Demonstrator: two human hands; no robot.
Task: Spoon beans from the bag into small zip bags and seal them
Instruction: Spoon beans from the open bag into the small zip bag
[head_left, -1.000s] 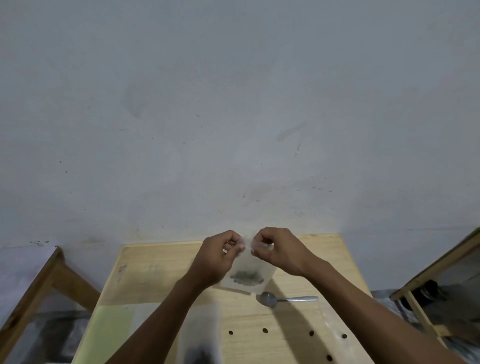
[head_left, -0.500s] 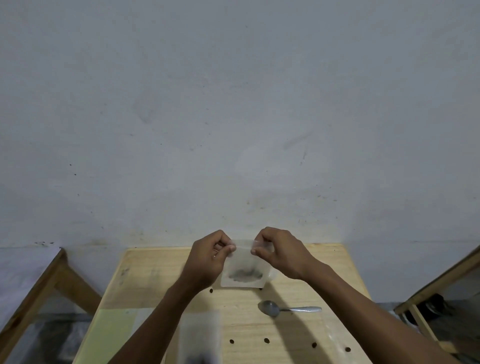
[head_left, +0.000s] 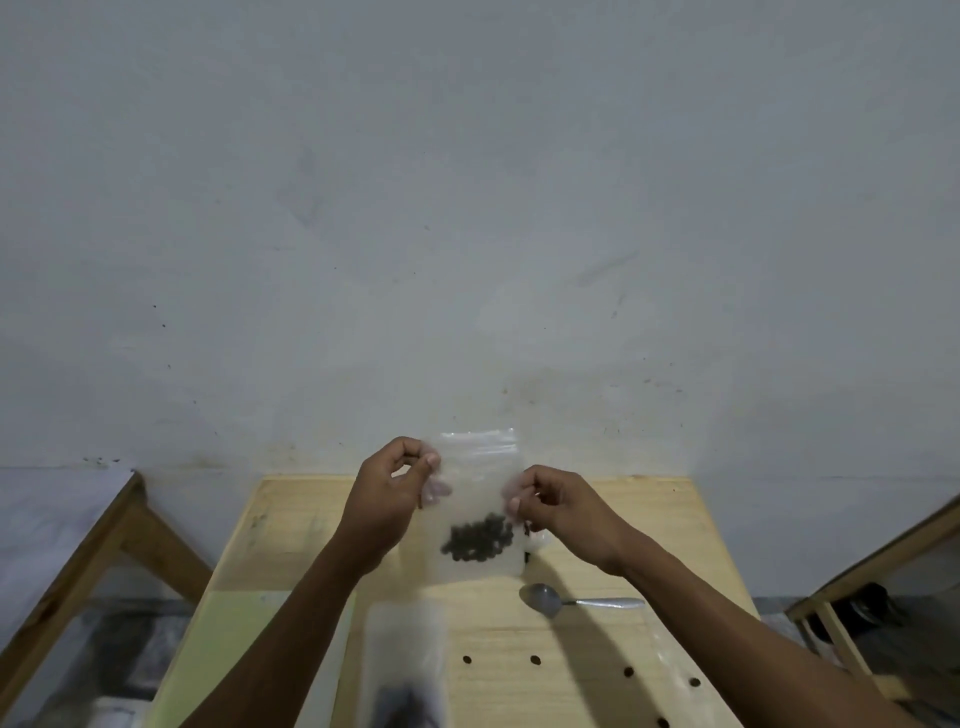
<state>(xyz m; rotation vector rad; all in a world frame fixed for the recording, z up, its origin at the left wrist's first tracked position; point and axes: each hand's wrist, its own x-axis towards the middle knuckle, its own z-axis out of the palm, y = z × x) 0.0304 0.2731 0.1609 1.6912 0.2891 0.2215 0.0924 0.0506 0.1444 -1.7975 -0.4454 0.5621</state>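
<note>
The zip bag (head_left: 480, 512), with dark beans (head_left: 479, 538) pooled low inside, hung upright above the far half of the bench (head_left: 670, 525), the left hand (head_left: 390, 491) pinching its upper left edge and the right hand (head_left: 558, 506) pinching its right edge lower down, each grip closed on the film. Whether the strip was fully sealed could not be told; any gap, or a tilt from the uneven holds, could have spilled beans onto the bench beside the spoon (head_left: 576, 603) and the larger bag (head_left: 405, 670).

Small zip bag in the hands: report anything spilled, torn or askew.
Nothing stands out. The small zip bag hangs upright between the left hand and right hand, its beans pooled at the bottom. The spoon lies flat on the table.
</note>
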